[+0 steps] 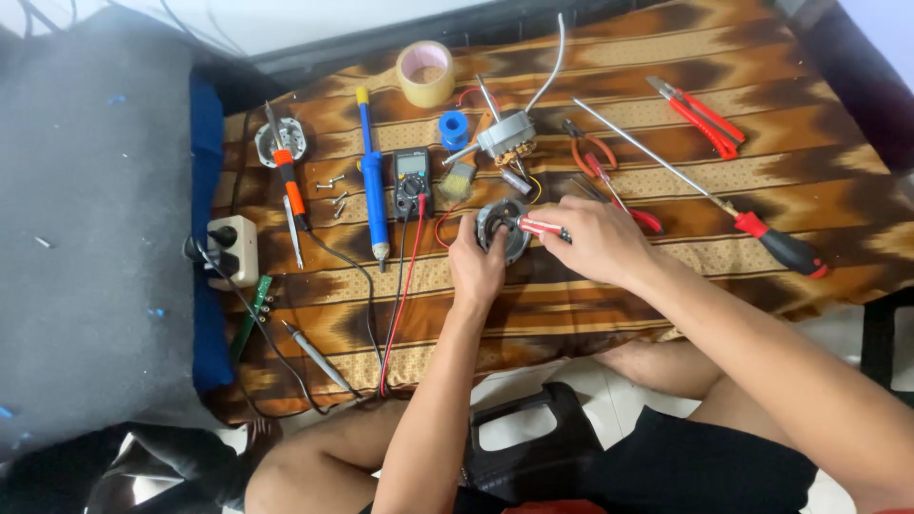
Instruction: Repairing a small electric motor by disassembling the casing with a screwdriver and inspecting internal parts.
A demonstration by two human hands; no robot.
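We worked over a brown patterned cloth [590,295] that filled most of the frame, with a grey cushion [86,238] down the left side. Right of centre lay a long screwdriver with a red-and-black handle [705,195], and at upper right red-handled cutters [700,114]. Left of centre lay a blue solder sucker [371,181] beside a multimeter [411,181], its red and black leads running toward the lower edge. A tape roll [426,73] sat at the top, and loose screws [335,195] lay left of the sucker.

At the middle of the frame our left hand [476,266] was closed on the rim of the small round motor housing [503,228], holding it on the cloth. Our right hand [595,238] gripped a red-and-white screwdriver [538,227], its tip in the housing.

As we judged it, the soft cloth could have let the housing rock, so the tip might have slipped toward the left fingers or the thin wires behind. A freed screw might easily have been lost in the busy pattern, and the meter leads near our left forearm could have snagged.
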